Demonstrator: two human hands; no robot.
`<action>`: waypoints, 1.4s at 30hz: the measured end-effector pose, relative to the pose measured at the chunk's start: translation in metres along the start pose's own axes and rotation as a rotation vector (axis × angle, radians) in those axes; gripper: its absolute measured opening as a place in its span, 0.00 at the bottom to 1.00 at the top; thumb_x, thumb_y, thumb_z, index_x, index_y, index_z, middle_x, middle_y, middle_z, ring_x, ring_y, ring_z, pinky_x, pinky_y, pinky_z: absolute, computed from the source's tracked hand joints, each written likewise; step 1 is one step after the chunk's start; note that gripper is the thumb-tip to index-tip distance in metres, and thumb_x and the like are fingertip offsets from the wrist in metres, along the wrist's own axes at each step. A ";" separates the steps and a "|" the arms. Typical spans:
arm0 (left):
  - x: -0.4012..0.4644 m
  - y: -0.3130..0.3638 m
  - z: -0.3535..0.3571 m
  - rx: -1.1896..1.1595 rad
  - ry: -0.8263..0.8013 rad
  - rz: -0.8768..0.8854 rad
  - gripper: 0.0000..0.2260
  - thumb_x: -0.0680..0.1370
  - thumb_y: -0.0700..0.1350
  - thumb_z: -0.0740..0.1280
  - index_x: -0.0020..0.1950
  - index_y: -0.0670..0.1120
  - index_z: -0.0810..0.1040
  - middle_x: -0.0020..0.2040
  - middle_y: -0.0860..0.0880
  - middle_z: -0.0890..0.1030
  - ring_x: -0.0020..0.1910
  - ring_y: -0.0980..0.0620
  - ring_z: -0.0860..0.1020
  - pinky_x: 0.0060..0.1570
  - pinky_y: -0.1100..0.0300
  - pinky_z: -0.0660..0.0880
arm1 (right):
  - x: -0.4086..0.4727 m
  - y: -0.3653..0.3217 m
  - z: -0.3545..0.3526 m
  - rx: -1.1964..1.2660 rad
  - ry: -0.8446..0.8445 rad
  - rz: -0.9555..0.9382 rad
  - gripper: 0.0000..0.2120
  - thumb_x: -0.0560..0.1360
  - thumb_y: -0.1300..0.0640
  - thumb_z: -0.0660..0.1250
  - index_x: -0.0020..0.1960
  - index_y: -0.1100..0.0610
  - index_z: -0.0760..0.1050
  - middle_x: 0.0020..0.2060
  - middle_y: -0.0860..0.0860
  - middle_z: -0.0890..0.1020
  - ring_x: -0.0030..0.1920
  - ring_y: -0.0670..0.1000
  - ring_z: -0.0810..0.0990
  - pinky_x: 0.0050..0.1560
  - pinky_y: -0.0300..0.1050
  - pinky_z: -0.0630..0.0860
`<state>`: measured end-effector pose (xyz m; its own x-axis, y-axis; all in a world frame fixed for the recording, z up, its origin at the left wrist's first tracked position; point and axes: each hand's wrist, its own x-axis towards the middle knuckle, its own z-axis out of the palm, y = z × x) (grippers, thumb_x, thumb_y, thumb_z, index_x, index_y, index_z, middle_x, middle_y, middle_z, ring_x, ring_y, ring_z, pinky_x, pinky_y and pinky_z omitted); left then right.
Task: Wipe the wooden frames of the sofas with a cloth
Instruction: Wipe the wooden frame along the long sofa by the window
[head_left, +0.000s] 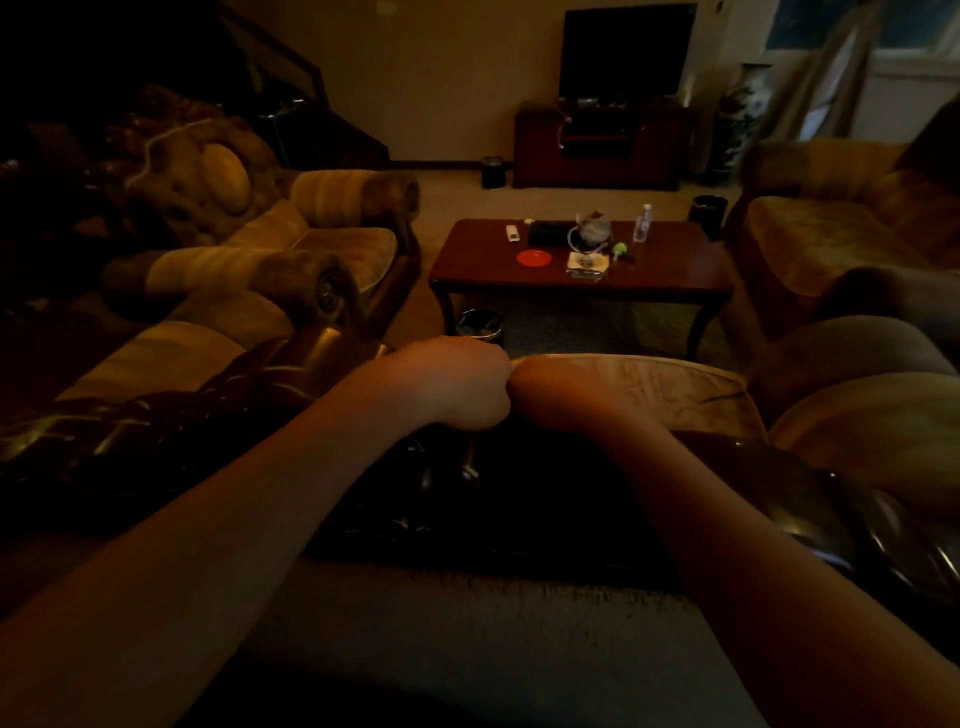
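Note:
Both my bare arms reach forward over the dark, glossy carved wooden frame (171, 431) along the top of the sofa back in front of me. My left hand (457, 387) is curled into a fist just above the frame's centre; what it holds is hidden in the dim light. My right hand (545, 389) bends down at the wrist right beside it, touching the left fist, with its fingers hidden behind the wrist. No cloth is visible. The frame continues to the right (841, 525) under my right forearm.
Beyond the hands lies a beige seat cushion (665, 384). A red-brown coffee table (670, 270) holds a bottle, a red dish and small items. Armchairs stand left (332, 244) and right (810, 234). A small bin (479, 325) sits by the table leg; a TV (626, 49) is on the far wall.

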<state>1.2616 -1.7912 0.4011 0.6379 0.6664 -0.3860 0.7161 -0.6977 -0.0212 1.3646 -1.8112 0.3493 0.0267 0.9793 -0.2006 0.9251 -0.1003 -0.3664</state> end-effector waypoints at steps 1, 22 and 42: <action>0.001 0.000 -0.006 0.035 -0.064 0.051 0.11 0.78 0.40 0.56 0.58 0.43 0.73 0.49 0.47 0.74 0.45 0.49 0.73 0.42 0.58 0.68 | -0.006 0.007 0.006 -0.063 0.069 -0.027 0.17 0.81 0.55 0.52 0.62 0.61 0.73 0.58 0.59 0.77 0.58 0.59 0.76 0.57 0.52 0.73; 0.006 -0.021 0.015 -0.033 -0.002 0.830 0.19 0.81 0.46 0.54 0.72 0.49 0.58 0.68 0.42 0.66 0.64 0.41 0.69 0.57 0.53 0.66 | -0.052 -0.057 0.102 0.291 1.518 0.695 0.17 0.76 0.48 0.59 0.54 0.57 0.81 0.50 0.53 0.83 0.52 0.54 0.80 0.51 0.48 0.73; 0.019 -0.013 0.018 0.160 -0.003 0.803 0.23 0.81 0.49 0.52 0.75 0.47 0.55 0.68 0.40 0.68 0.66 0.43 0.67 0.61 0.51 0.65 | 0.000 -0.124 0.183 0.857 1.979 0.627 0.21 0.78 0.55 0.57 0.67 0.38 0.62 0.72 0.51 0.66 0.70 0.43 0.64 0.69 0.41 0.64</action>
<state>1.2592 -1.7745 0.3777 0.9382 -0.0529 -0.3420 -0.0078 -0.9912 0.1318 1.1805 -1.8312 0.2288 0.8916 -0.3667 0.2655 0.3333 0.1349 -0.9331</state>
